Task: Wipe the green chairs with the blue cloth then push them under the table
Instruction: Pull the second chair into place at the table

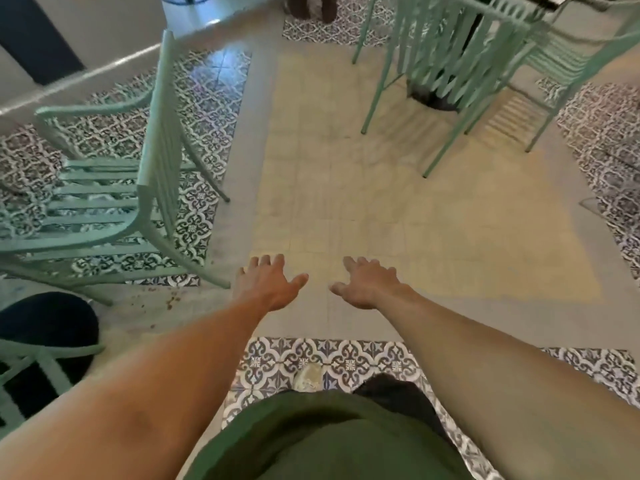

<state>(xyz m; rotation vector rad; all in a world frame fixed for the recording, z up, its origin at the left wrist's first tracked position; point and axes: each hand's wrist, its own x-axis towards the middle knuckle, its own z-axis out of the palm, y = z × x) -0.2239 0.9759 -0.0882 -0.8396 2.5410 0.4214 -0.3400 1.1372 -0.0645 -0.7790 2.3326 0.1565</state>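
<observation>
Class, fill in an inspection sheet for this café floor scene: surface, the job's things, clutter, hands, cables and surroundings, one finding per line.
Surface: floor of plain beige tiles bordered by patterned grey-and-white tiles.
Job's things: slatted mint-green metal chair at left; more green chairs by the table at top right; blue cloth not seen.
Clutter: small brown crumbs on the floor near the left chair.
Hands: left hand and right hand both open, empty, stretched forward.
Cables: nothing seen.
Surroundings: dark round base at lower left.

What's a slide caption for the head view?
Both hands, left and right, open and empty over tiled floor between green chairs.
</observation>
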